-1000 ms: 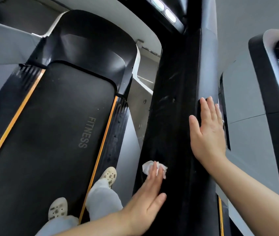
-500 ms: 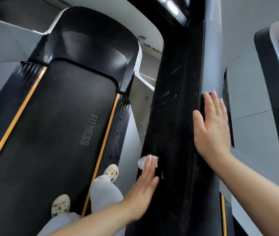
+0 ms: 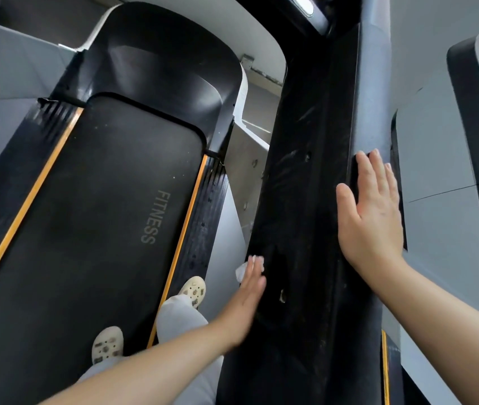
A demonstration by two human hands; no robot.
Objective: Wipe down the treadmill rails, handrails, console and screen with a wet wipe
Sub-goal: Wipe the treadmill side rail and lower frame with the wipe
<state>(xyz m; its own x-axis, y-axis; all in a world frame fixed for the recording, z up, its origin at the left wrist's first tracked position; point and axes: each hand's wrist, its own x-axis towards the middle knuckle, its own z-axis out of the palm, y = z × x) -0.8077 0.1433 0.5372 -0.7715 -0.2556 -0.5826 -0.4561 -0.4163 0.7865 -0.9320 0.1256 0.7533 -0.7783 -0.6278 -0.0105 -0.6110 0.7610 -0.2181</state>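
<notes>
A wide black handrail (image 3: 305,200) of the treadmill runs from the bottom centre up toward the console at the top. My left hand (image 3: 248,296) lies flat with straight fingers on the rail's left edge, pressing a crumpled white wet wipe (image 3: 241,270) that peeks out beside the fingertips. My right hand (image 3: 372,211) rests flat and open on the rail's right edge, fingers pointing up along it. The rail surface shows streaks and smears.
The black running belt (image 3: 101,214) marked FITNESS lies at left, between orange-striped side rails (image 3: 187,226). My feet in pale perforated shoes (image 3: 106,344) stand on it. A neighbouring machine's dark frame (image 3: 478,127) rises at right. Console lights (image 3: 305,4) show at the top.
My left hand has slid the wipe leftward across the handrail, from its middle to its left edge. My right hand stays flat on the right edge.
</notes>
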